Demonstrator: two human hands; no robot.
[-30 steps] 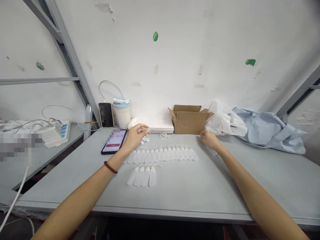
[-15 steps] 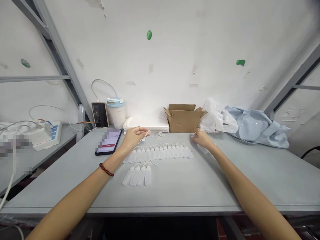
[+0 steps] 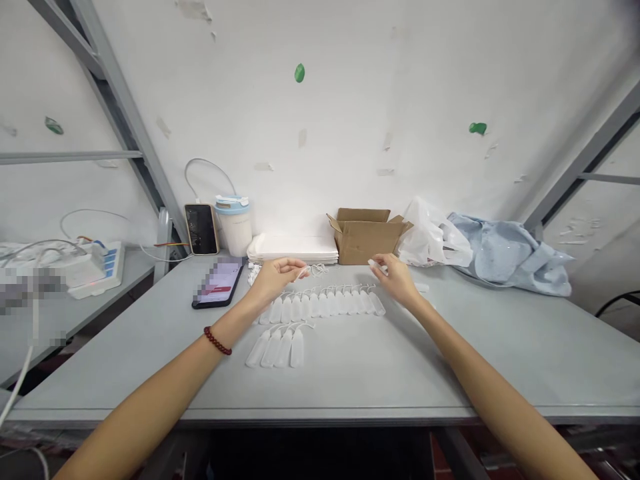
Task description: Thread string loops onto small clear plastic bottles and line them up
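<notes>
My left hand (image 3: 280, 275) is closed in a pinch on a thin white cord (image 3: 303, 271) behind the long row. My right hand (image 3: 396, 275), in front of the cardboard box, pinches a small translucent white plastic sleeve (image 3: 376, 266). Between and below the hands lies a row of several such sleeves (image 3: 324, 307), side by side, with cords at their tops. Nearer the front edge is a shorter row of corded sleeves (image 3: 283, 348). A loose bundle of white cord (image 3: 318, 269) rests just right of my left fingertips.
At the back stand a lidded cup (image 3: 235, 230), a stack of white sheets (image 3: 295, 248), an open cardboard box (image 3: 367, 241), a white plastic bag (image 3: 433, 237) and a light blue cloth (image 3: 507, 253). A phone (image 3: 219, 283) lies at left. Another translucent piece (image 3: 421, 288) lies beside my right wrist.
My right hand has moved left and lifted the sleeve toward my left hand. My left hand has shifted slightly right, still with the cord. The rows look unchanged.
</notes>
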